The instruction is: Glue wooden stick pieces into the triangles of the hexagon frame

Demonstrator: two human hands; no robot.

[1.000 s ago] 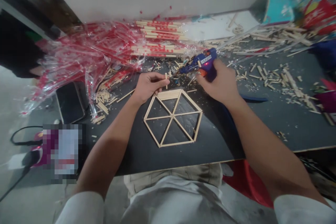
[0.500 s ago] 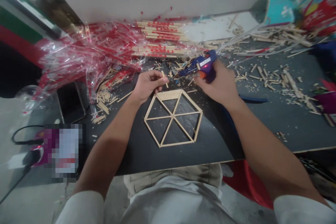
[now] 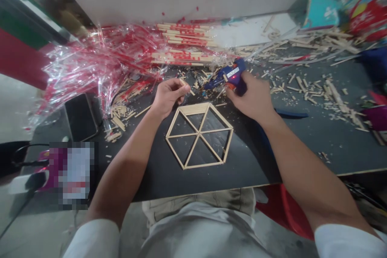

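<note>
My left hand (image 3: 169, 96) pinches a short piece of wooden stick (image 3: 192, 92) between thumb and fingertips. My right hand (image 3: 253, 96) is wrapped round the handle of a blue glue gun (image 3: 234, 73), which has a small red light on. The gun's nozzle points left toward the stick piece, apart from it. Below both hands, a hexagonal frame (image 3: 204, 165) of wooden sticks lies on the dark table (image 3: 242, 177). Its spokes meet in the middle, and the top section is partly filled with sticks laid side by side.
Crumpled red and clear wrappers (image 3: 121, 44) pile up at the back left, beside paper-marked chopsticks (image 3: 184, 34). Wood scraps (image 3: 305, 88) are scattered right. A phone (image 3: 81, 117), a purple power strip (image 3: 45, 169), a blue-handled tool (image 3: 292, 113) and a teal paper cup (image 3: 322, 10) lie around.
The stick piece in my left hand has turned from nearly upright to slanted. The glue gun has shifted slightly left. A dark shape at the left edge has moved away. The frame has stayed put.
</note>
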